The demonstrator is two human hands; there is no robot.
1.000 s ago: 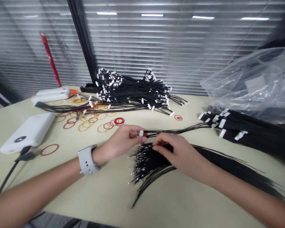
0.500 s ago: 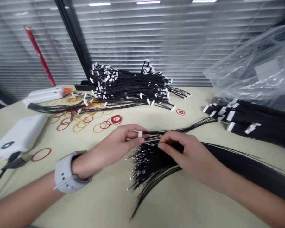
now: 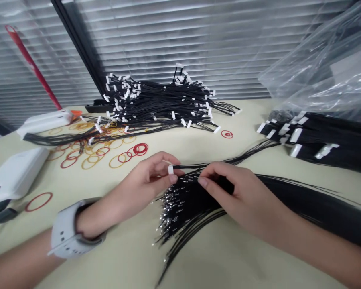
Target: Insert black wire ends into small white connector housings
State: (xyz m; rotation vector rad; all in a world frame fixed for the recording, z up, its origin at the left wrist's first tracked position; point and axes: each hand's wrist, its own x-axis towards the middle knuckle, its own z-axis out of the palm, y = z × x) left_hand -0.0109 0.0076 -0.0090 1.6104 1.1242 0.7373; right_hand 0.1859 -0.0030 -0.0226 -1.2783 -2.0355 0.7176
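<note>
The left grip (image 3: 150, 174) held a small, white, blocky connector (image 3: 171, 170), thin black wires (image 3: 250, 154) trailing right over the counter (image 3: 132, 253). The right grip (image 3: 236, 188) was narrow above black leads (image 3: 179, 206) tipped with shiny metal; whether it pinched one, I couldn't tell.

We saw grey slatted window blinds (image 3: 216, 48) behind pale yellowish tabletop (image 3: 120, 265). At left, we noted slim red strip (image 3: 37, 72) slanting, white boxy plastic device (image 3: 18, 172) with black cable (image 3: 3, 216), scattered red and yellow rubber rings (image 3: 134, 150). At right sat crumpled transparent plastic bag (image 3: 313, 76).
</note>
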